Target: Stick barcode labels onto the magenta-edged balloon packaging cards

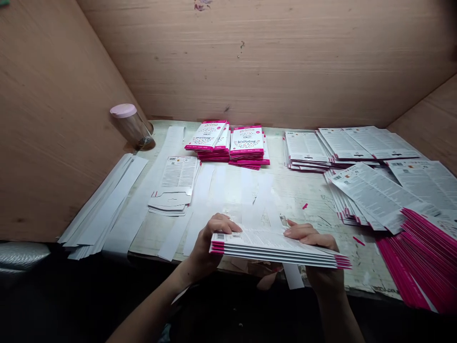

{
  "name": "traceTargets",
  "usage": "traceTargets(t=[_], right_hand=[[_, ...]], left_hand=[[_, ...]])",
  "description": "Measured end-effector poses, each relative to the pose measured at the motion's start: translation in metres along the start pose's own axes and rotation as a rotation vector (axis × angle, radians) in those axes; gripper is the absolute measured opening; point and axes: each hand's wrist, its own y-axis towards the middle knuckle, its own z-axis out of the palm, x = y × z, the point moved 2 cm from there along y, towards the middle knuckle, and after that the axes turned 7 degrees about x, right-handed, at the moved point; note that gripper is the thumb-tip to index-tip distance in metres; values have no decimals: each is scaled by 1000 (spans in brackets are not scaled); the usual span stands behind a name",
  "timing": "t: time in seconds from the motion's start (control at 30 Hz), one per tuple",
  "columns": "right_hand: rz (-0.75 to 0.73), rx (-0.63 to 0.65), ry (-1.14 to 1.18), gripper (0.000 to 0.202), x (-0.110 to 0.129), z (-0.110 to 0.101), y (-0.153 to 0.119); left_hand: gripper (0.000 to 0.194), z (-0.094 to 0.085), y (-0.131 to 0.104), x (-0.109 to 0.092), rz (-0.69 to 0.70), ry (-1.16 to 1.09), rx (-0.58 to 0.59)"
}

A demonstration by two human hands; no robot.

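Observation:
Between my two hands is a small stack of printed cardboard packets [271, 247], held over the table's front edge. White printed backs face up, and magenta bands show at the ends. My left hand [217, 233] grips the stack's left end, fingers on top. At the right end, my right hand [317, 243] is closed round the stack, its fingers lying across the upper face. Both thumbs are hidden. A white paper strip [293, 275] pokes out below the stack.
Finished-looking birthday packets [246, 143] lie piled at the back. Flat printed cards [178, 174] sit left of centre, with paper strips [107, 205] farther left. A pink-lidded jar [132, 126] leans by the left wall. Printed cards [385, 190] and magenta-edged cards [424, 257] fill the right.

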Motion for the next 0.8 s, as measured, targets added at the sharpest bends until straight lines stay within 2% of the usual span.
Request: traceTargets(t=[0.1, 0.13, 0.2, 0.27, 0.33, 0.4, 0.47, 0.57, 0.63, 0.7, 0.8], right_hand=[[34, -23, 5, 13, -4, -1, -9], [79, -48, 5, 12, -6, -2, -13], [254, -136, 11, 17, -13, -2, -20], [508, -205, 72, 29, -22, -1, -24], [743, -198, 197, 42, -33, 2, -19], [885, -144, 326, 50, -46, 4, -6], [953, -108, 392, 53, -60, 5, 14], [949, -17, 282, 48, -82, 7, 43], [918, 52, 96, 40, -94, 7, 56], [889, 69, -83, 33, -102, 3, 63], [821, -5, -278, 35, -107, -4, 70]], left_hand=[[13, 2, -3, 0, -18, -27, 3], [12, 2, -5, 1, -73, -34, 2], [17, 4, -11, 7, -274, -53, -7], [35, 3, -16, 15, -509, -95, -13], [67, -1, -16, 23, -649, -96, 15], [96, -10, -10, 29, -641, 75, 73], [103, -19, 3, 34, -522, 369, 183], [81, -23, 22, 47, -337, 674, 421], [71, -21, 30, 60, -308, 738, 552], [64, -17, 33, 74, -321, 765, 629], [60, -12, 33, 87, -327, 787, 688]])
